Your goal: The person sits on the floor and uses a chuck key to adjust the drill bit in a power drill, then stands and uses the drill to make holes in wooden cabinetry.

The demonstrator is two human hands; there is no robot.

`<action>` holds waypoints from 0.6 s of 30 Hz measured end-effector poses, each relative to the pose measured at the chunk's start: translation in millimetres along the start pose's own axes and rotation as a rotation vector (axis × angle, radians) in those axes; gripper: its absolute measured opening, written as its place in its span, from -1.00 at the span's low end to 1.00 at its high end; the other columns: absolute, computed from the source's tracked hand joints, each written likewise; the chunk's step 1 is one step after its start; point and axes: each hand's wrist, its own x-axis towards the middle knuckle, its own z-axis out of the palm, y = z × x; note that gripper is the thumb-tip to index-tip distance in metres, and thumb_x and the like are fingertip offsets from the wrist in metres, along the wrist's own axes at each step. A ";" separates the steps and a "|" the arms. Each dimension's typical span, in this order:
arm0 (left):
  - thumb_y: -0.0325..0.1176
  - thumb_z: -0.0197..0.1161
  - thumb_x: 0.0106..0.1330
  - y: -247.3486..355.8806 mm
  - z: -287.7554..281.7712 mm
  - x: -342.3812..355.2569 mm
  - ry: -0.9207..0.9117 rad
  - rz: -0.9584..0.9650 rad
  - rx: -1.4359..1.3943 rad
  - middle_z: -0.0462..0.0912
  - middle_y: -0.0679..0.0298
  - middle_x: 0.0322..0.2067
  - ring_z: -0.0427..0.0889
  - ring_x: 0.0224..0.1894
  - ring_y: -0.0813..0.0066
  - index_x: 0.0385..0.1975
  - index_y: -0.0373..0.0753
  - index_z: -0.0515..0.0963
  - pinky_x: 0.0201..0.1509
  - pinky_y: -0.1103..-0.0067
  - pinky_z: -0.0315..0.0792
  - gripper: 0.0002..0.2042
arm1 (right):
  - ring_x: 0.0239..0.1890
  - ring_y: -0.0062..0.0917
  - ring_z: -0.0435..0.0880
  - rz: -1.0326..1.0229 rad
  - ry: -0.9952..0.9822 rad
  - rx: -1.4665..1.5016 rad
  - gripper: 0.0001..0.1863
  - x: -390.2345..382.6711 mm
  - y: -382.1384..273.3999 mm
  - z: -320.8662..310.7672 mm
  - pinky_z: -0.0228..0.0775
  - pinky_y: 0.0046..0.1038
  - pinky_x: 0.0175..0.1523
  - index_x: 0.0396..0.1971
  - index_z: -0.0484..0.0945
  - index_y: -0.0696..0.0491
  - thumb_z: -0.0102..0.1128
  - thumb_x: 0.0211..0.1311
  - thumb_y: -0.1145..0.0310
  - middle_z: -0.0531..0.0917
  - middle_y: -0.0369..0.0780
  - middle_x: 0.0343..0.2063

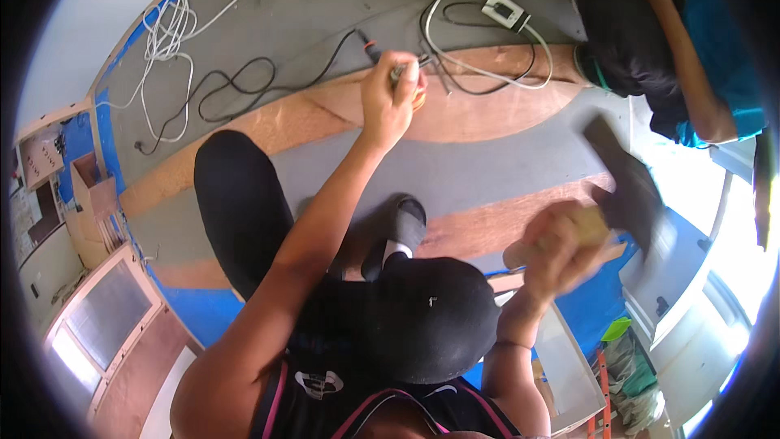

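My right hand (pixel 561 252) is wrapped round the wooden handle of a hammer (pixel 630 183). The dark metal head, smeared by motion, is raised at the right above the floor. Farther forward, near the middle, my left hand (pixel 390 106) is closed in a fist-like grip. A bit of dark metal pokes out by the thumb, but what it belongs to is too hidden to tell. Just beyond that hand lies a dark plug-like end (pixel 370 47) of a black cable. Below the fist, a long curved wood panel (pixel 487 106) lies on the grey floor.
White cable (pixel 169 28) is coiled at the far left. A white power strip (pixel 505 12) lies at the back right. Another person in a teal shirt (pixel 727 57) crouches at the far right. A second wood strip (pixel 479 223) lies near my foot (pixel 409 219). Framed panels (pixel 110 321) stand left.
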 end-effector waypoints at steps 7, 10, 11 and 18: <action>-0.22 0.07 0.60 -0.6 -4.0 5.7 -0.041 0.396 0.592 0.52 0.24 -0.54 0.45 -0.55 0.59 -0.17 -0.31 0.41 -0.50 0.62 0.34 -0.76 | -0.61 -0.62 0.49 0.196 -0.310 -0.282 -0.73 -1.3 49.9 41.2 0.36 -0.45 -0.52 0.04 0.47 0.20 0.20 0.42 0.45 0.52 -0.18 -0.56; -0.21 0.06 0.61 -18.7 -19.7 2.5 0.034 0.007 0.092 0.48 0.25 -0.56 0.46 -0.56 0.57 -0.18 -0.29 0.41 -0.50 0.63 0.32 -0.75 | -0.60 -0.70 0.47 0.237 -0.102 -0.058 -0.69 -11.8 20.7 11.8 0.37 -0.59 -0.49 0.11 0.44 0.25 0.16 0.44 0.49 0.57 -0.29 -0.51; -0.19 0.04 0.61 -4.4 -8.9 6.6 0.066 -0.040 -0.011 0.45 0.27 -0.57 0.40 -0.59 0.60 -0.21 -0.28 0.40 -0.52 0.63 0.30 -0.74 | -0.61 -0.65 0.47 0.111 -0.053 0.043 -0.68 -8.7 11.2 9.7 0.36 -0.57 -0.52 0.07 0.44 0.26 0.14 0.43 0.42 0.56 -0.26 -0.52; -0.22 0.05 0.61 1.9 0.2 4.7 -0.034 0.071 0.273 0.45 0.30 -0.56 0.40 -0.57 0.65 -0.20 -0.30 0.42 -0.52 0.61 0.31 -0.76 | -0.59 -0.55 0.54 0.310 -0.266 -0.177 -0.73 -0.7 66.6 60.4 0.39 -0.50 -0.55 0.06 0.39 0.12 0.12 0.44 0.42 0.56 -0.30 -0.57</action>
